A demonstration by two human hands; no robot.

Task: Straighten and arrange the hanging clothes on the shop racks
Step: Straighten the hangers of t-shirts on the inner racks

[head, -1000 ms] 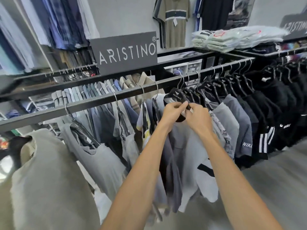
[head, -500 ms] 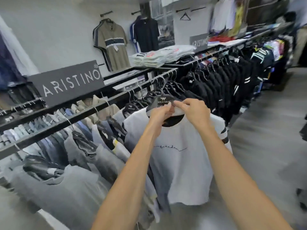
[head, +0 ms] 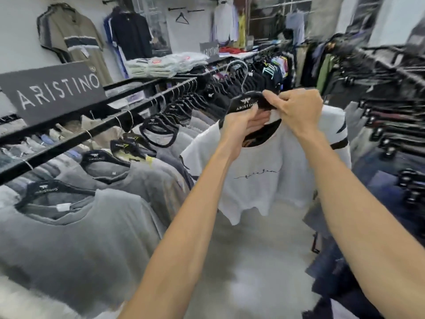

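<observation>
Shirt (head: 264,180) (the white one) hangs on a black hanger (head: 247,103), held up beside the rack (head: 69,143) of grey shirts (head: 69,238). Left hand (head: 241,125) grips the hanger; right hand (head: 296,109) pinches the collar.

A grey ARISTINO sign (head: 53,93) stands at the left, with a smaller sign (head: 209,51) bearing the same lettering farther back. Between them lies a stack of folded pale shirts (head: 165,64) in clear wrap. An empty black hanger (head: 182,18) hangs on the far wall, and the floor (head: 253,261) is pale grey.
</observation>
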